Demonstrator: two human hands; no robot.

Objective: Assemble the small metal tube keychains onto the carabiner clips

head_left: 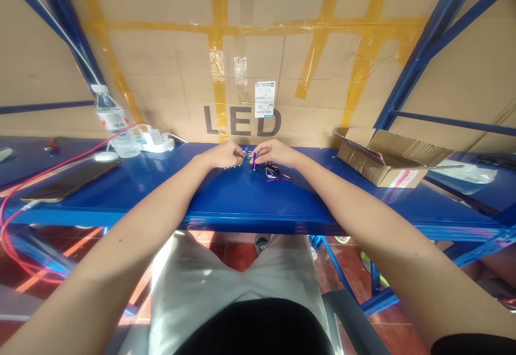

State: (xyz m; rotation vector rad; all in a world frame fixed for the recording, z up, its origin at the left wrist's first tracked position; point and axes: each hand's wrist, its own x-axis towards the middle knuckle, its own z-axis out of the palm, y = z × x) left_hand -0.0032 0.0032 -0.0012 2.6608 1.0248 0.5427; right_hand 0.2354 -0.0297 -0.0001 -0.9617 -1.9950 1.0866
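My left hand (226,155) is closed in a pinch above the blue shelf, with its fingertips turned to the right. What sits between those fingers is too small to make out. Shiny small metal pieces (234,167) lie just beneath it, and more silvery bits (246,154) show between the two hands. With thumb and fingers, my right hand (276,153) grips a small purple metal tube (254,161), held upright. Beside and below that hand lies a cluster of purple, pink and dark carabiners (278,175) on the shelf.
An open cardboard box (397,161) stands at the right. On the left are a water bottle (116,121), a white power strip (157,142), a phone (72,180) and a red cable (60,162). A large taped carton (177,75) rises behind the blue shelf (226,199).
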